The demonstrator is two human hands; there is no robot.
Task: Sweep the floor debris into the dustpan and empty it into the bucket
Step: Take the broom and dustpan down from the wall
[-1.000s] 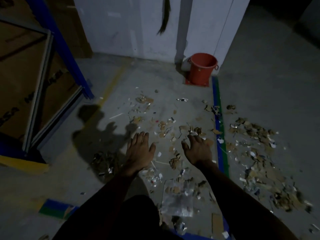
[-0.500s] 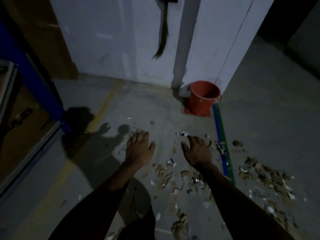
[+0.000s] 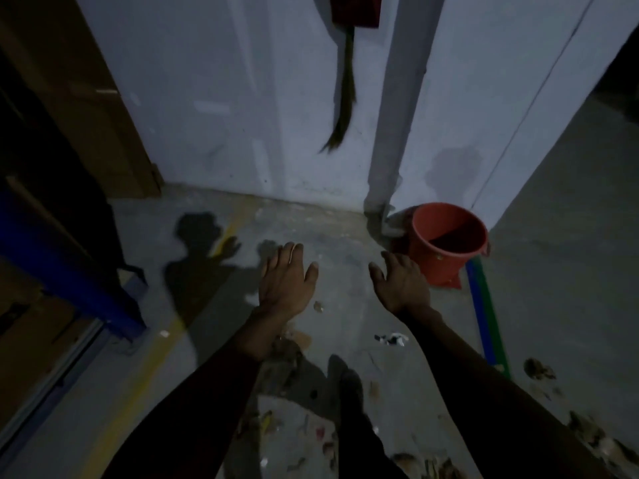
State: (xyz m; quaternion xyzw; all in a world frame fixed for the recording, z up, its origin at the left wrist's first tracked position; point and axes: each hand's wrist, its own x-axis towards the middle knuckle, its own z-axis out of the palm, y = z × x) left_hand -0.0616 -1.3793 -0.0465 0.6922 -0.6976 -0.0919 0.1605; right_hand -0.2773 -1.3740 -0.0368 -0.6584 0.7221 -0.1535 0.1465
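Floor (image 3: 345,236) carries debris (image 3: 390,338) scattered near your feet and off to the right. Bucket (image 3: 446,243) sits upright against the wall corner; looks like light, stiff plastic, so grab the rim. Broom (image 3: 345,95) hangs on the wall. No dustpan in view. Your left hand (image 3: 285,281) and right hand (image 3: 401,285) are both spread flat, holding nothing.

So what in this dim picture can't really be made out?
- Red thing hanging on the wall, head view: cut off by the top edge, so I cannot tell what it is.
- Bucket bottom: dark shadow inside hides any contents.
- Debris on the floor: too dim and small to identify.
- Dustpan: none in view.
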